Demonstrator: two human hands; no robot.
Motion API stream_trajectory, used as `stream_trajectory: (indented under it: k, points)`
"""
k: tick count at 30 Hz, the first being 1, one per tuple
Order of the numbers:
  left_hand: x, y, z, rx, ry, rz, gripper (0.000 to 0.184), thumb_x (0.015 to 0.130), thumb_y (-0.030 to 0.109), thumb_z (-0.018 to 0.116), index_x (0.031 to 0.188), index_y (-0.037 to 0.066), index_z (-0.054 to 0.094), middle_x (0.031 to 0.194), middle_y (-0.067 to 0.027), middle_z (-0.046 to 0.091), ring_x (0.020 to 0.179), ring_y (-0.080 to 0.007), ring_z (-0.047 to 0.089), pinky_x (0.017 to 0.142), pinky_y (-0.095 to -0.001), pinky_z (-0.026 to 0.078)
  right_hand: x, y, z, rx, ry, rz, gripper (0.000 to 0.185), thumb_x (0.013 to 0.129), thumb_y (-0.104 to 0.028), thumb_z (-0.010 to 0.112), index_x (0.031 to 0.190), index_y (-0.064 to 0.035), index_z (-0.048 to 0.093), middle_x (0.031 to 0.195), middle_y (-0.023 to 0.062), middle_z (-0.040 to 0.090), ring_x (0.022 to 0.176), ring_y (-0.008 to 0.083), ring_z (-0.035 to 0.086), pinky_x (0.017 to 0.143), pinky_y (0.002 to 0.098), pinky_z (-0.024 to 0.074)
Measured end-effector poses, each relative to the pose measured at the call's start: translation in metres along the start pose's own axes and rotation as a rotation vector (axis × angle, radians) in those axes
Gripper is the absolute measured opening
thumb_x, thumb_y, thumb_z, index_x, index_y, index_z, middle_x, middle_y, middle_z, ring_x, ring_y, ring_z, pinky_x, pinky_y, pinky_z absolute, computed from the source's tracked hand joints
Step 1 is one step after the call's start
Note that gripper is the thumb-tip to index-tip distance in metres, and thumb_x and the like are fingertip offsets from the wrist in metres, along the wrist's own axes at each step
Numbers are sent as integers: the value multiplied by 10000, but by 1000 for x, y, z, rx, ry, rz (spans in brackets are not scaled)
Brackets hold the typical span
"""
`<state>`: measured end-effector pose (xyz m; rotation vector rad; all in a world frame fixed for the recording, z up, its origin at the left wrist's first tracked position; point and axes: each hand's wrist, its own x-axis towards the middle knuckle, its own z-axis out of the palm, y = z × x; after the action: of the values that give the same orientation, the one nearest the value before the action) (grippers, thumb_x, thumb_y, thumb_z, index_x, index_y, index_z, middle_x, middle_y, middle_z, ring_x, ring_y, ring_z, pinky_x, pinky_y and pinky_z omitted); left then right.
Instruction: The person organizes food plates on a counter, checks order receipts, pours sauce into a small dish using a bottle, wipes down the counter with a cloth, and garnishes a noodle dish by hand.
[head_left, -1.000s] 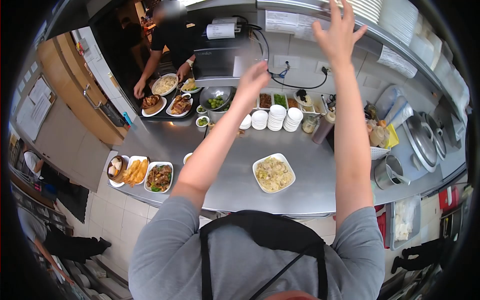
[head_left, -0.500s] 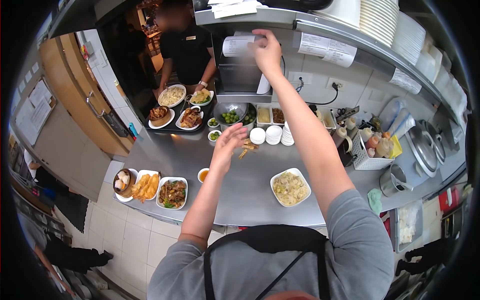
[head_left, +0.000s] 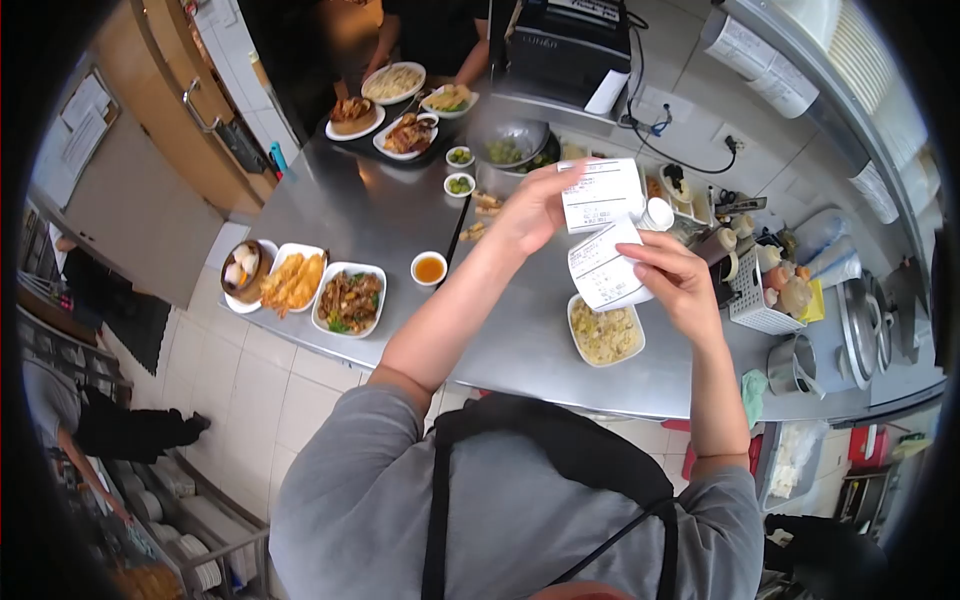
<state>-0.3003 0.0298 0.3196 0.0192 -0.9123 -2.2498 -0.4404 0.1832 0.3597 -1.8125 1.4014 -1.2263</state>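
Above the counter, my left hand (head_left: pixel 540 208) pinches a printed paper receipt (head_left: pixel 602 200) by its left edge. My right hand (head_left: pixel 680 278) grips a second printed receipt (head_left: pixel 606 268) by its right edge, fingers closed on the paper. The two slips overlap slightly; whether they are joined I cannot tell. Directly below the right-hand slip sits a square white bowl of fried rice (head_left: pixel 607 335), its far side partly covered. A small cup of orange sauce (head_left: pixel 429 268) stands on the counter to the left of my hands.
At the counter's left end are a steamer basket (head_left: pixel 247 268), fried food (head_left: pixel 294 278) and a stir-fry dish (head_left: pixel 349 300). A person (head_left: pixel 435 40) stands behind a tray of dishes (head_left: pixel 350 142). A black printer (head_left: pixel 568 55), hanging slips (head_left: pixel 765 70) and a sauce-bottle basket (head_left: pixel 757 300) lie beyond.
My right hand has come down from the printer and now holds a receipt. My left hand has moved right and closed on a slip. The view has shifted too.
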Motion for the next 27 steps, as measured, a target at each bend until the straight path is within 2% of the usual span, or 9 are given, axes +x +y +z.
stream_trajectory:
  k: [3,6,10,13,15,17,19,22,27]
  points:
    - [5,-24,17,191,110,34,336,771,48,574,1083,-46,496,1039,-128,563,966,-206,545,847,-307,420,-18,7,-12,107,38,69,325,730,81,497,1006,-47,611,1044,89,549,906,151,534,754,248,424]
    - [7,-36,33,210,215,194,354,746,-16,575,1085,-65,484,1033,-133,564,962,-205,546,840,-312,432,-32,50,-45,-389,199,32,350,719,110,465,1007,-42,595,1042,175,556,922,290,558,780,286,435]
    - [-1,-51,55,292,197,235,393,760,-3,564,1132,-50,445,1094,-127,532,988,-206,528,871,-326,409,-58,83,-130,-761,429,-40,360,714,122,457,1000,-48,592,1026,168,561,917,303,556,791,297,431]
    - [-11,-85,72,478,207,218,458,735,-18,580,1169,-41,434,1082,-107,538,984,-181,526,874,-302,399,-71,57,-219,-743,634,-396,337,730,101,461,1013,-37,580,1002,146,573,902,267,569,759,293,439]
    - [-20,-115,81,511,180,136,520,722,-27,583,1208,-32,397,1074,-94,538,991,-163,518,875,-294,393,-78,33,-282,-555,980,-460,304,745,72,496,1002,-55,597,977,66,601,774,130,540,678,228,428]
    - [-27,-147,91,498,173,30,562,716,-36,584,1234,-23,367,1069,-92,538,985,-153,518,867,-290,397,-81,36,-351,-349,1128,-479,296,743,62,511,1010,-36,595,983,57,597,783,121,534,693,223,422]
    - [-30,-177,98,467,175,-69,586,710,-51,582,1247,-14,351,1071,-96,537,984,-152,519,857,-287,407,-84,56,-411,148,1070,-536,322,725,61,513,1030,-14,586,1008,59,579,860,128,528,752,217,403]
    - [-30,-209,107,429,213,-119,608,708,-98,543,1266,-10,318,1103,-119,515,1006,-194,514,873,-305,408,-96,105,-463,167,999,-219,368,695,69,490,1045,-5,579,1019,63,569,921,137,515,804,221,383]
    - [-23,-228,118,410,250,-127,637,701,-122,522,1281,7,294,1096,-116,510,1006,-207,516,867,-338,422,-113,110,-501,176,933,-180,429,668,81,443,1068,-9,570,1121,75,529,989,160,489,867,234,347]
